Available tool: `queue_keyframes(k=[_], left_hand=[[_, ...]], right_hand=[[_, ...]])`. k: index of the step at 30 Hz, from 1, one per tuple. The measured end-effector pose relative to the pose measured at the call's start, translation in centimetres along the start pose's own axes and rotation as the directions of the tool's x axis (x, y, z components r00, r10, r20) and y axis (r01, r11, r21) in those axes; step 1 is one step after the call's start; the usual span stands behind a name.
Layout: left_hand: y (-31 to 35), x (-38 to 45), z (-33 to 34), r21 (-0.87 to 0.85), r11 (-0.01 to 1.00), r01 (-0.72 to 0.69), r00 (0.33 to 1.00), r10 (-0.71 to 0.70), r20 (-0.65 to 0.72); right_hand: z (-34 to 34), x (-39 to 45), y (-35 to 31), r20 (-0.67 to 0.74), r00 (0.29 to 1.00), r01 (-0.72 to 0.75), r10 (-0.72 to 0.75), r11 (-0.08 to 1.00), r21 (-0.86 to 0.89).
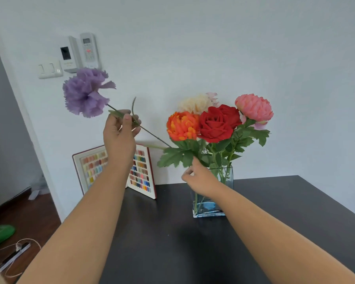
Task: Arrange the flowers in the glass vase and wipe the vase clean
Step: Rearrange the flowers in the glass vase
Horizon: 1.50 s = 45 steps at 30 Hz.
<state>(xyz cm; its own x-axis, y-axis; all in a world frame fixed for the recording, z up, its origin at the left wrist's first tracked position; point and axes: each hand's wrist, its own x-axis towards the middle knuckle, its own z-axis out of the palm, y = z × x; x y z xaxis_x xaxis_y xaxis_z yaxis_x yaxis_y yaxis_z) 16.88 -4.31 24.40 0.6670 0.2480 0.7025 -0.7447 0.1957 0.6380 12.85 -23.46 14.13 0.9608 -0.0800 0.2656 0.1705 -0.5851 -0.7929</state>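
Holding the purple flower by its stem, the left hand pinches it between thumb and fingers, up and left of the vase. The right hand, fingers loosely curled, reaches in among the leaves at the vase mouth; whether it grips a stem I cannot tell. The stem's long axis slants, bloom high at the left, cut end low at the right, aimed at the bunch. Pushing it in at this slant could snag the leaves, knock the orange bloom, or tip the vase on the tabletop.
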Motion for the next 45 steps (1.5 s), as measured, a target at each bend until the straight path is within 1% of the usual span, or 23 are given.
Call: queue_keyframes(k=[3, 5, 7, 11, 13, 15, 16, 18, 21, 23, 27, 30, 31, 32, 33, 34, 35, 36, 38, 40, 43, 45], left_hand=[[1.4, 0.6, -1.1, -0.004, 1.000, -0.028, 0.999, 0.028, -0.044], [2.2, 0.8, -1.9, 0.008, 0.999, -0.051, 0.997, 0.052, -0.064], [3.1, 0.9, -2.9, 0.056, 0.994, -0.090, 0.993, 0.094, -0.071], [5.1, 0.7, -5.4, 0.226, 0.957, -0.179, 0.982, 0.186, -0.010], [6.1, 0.4, -6.3, 0.261, 0.946, -0.192, 0.981, 0.192, 0.027], [6.8, -0.4, -6.3, 0.248, 0.953, -0.171, 0.985, 0.158, 0.073], [7.0, -1.0, -5.7, 0.227, 0.962, -0.153, 0.986, 0.131, 0.107], [7.0, -2.3, -4.0, 0.187, 0.976, -0.110, 0.979, 0.074, 0.190], [6.5, -4.6, -0.4, 0.187, 0.978, -0.088, 0.949, 0.025, 0.316], [6.1, -6.0, 1.9, 0.187, 0.978, -0.090, 0.927, 0.013, 0.375], [5.9, -8.2, 5.6, 0.177, 0.979, -0.100, 0.900, 0.013, 0.435], [5.6, -9.2, 7.2, 0.172, 0.974, -0.144, 0.864, 0.039, 0.501], [5.2, -9.3, 7.2, 0.184, 0.966, -0.184, 0.854, 0.064, 0.517], [4.6, -9.3, 6.8, 0.228, 0.937, -0.263, 0.848, 0.112, 0.519], [3.7, -9.4, 6.2, 0.316, 0.875, -0.366, 0.845, 0.170, 0.507], [2.5, -9.6, 5.4, 0.428, 0.785, -0.448, 0.849, 0.223, 0.479], [1.3, -10.1, 4.6, 0.536, 0.700, -0.472, 0.866, 0.256, 0.429], [-0.1, -10.8, 3.9, 0.618, 0.648, -0.445, 0.893, 0.265, 0.364], [-2.8, -13.0, 3.3, 0.692, 0.629, -0.355, 0.935, 0.243, 0.259], [-5.4, -14.9, 3.3, 0.713, 0.628, -0.311, 0.950, 0.212, 0.227], [-8.0, -15.3, 4.0, 0.732, 0.592, -0.338, 0.940, 0.185, 0.285], [-9.0, -13.8, 4.7, 0.709, 0.565, -0.422, 0.904, 0.198, 0.380]], right_hand=[[-0.1, 0.1, 0.4, -0.003, 0.997, -0.077, 0.078, 0.990, 0.122], [-0.2, 0.1, 0.4, 0.015, 0.997, -0.080, 0.079, 0.990, 0.119], [-0.1, 0.0, 0.3, 0.025, 0.994, -0.106, 0.104, 0.987, 0.124], [0.1, -0.5, 0.4, 0.000, 0.993, -0.121, 0.122, 0.985, 0.119], [0.0, -1.1, 0.4, -0.029, 0.994, -0.106, 0.108, 0.991, 0.077], [0.0, -2.1, 0.2, -0.054, 0.994, -0.088, 0.092, 0.994, 0.064], [0.1, -2.7, -0.1, -0.068, 0.995, -0.061, 0.066, 0.995, 0.076], [0.3, -4.0, -1.1, -0.146, 0.988, 0.060, -0.040, 0.989, 0.133], [-0.5, -5.9, -3.5, -0.287, 0.937, 0.270, -0.201, 0.936, 0.226], [-1.7, -7.0, -4.9, -0.307, 0.913, 0.344, -0.268, 0.911, 0.229], [-4.5, -8.3, -5.8, -0.366, 0.865, 0.375, -0.342, 0.927, 0.019], [-6.8, -8.9, -5.0, -0.438, 0.832, 0.383, -0.341, 0.924, 0.008], [-7.6, -9.1, -4.6, -0.473, 0.820, 0.376, -0.322, 0.926, 0.020], [-8.4, -9.3, -4.4, -0.512, 0.804, 0.372, -0.302, 0.927, 0.037], [-9.2, -9.4, -4.2, -0.548, 0.785, 0.375, -0.289, 0.926, 0.050], [-10.1, -9.4, -4.1, -0.580, 0.764, 0.383, -0.284, 0.922, 0.052], [-10.9, -9.3, -4.2, -0.603, 0.745, 0.393, -0.286, 0.918, 0.051], [-11.7, -9.1, -4.3, -0.619, 0.731, 0.403, -0.287, 0.913, 0.052], [-12.9, -8.3, -4.9, -0.625, 0.724, 0.419, -0.293, 0.906, 0.060], [-13.5, -7.4, -5.6, -0.611, 0.727, 0.432, -0.314, 0.901, 0.051], [-13.5, -5.8, -6.3, -0.592, 0.728, 0.434, -0.347, 0.901, 0.006], [-13.4, -5.0, -6.6, -0.592, 0.720, 0.442, -0.363, 0.897, -0.012]])
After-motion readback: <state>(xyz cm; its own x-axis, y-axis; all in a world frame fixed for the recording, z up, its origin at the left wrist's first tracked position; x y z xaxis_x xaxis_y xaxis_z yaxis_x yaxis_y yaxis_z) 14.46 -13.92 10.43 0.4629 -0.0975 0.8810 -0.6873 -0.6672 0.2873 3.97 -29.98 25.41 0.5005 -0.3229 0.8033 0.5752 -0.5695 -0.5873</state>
